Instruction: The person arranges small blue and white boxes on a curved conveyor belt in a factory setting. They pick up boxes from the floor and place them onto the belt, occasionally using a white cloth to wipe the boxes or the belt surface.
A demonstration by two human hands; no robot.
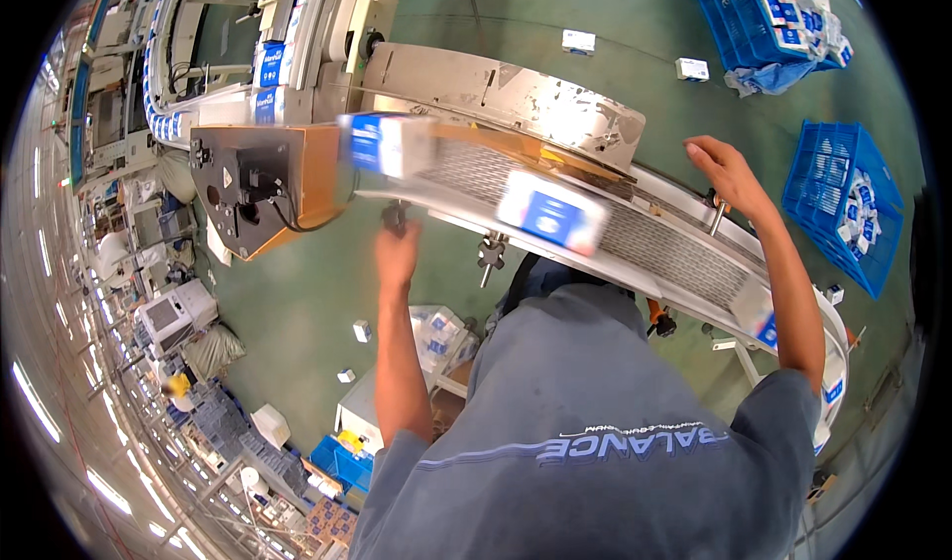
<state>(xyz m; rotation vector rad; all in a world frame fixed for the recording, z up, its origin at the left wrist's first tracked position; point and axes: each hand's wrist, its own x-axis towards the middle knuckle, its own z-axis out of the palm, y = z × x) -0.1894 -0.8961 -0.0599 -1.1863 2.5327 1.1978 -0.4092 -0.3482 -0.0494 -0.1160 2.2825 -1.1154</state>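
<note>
Head view: a black knob point(396, 215) at the conveyor point(659, 238)'s near edge is gripped by the left hand point(397, 251), the right hand point(732, 177) is held outstretched, empty, and packs point(863, 219) are heaped in blue crates point(821, 163).

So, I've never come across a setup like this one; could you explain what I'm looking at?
There is no robot here: a person works with two bare hands. The single picture comes from a wide fisheye camera on their head, looking down, so straight edges bend toward the rim. At the bottom is their own grey shirt. Across the middle runs a conveyor carrying blue-and-white packs, smeared by blur. The left hand is at a black knob on the near side; blur hides whether it grips. The right hand is open near a metal rod on the far side, with no pack in it. Beyond are blue crates of packs.
</note>
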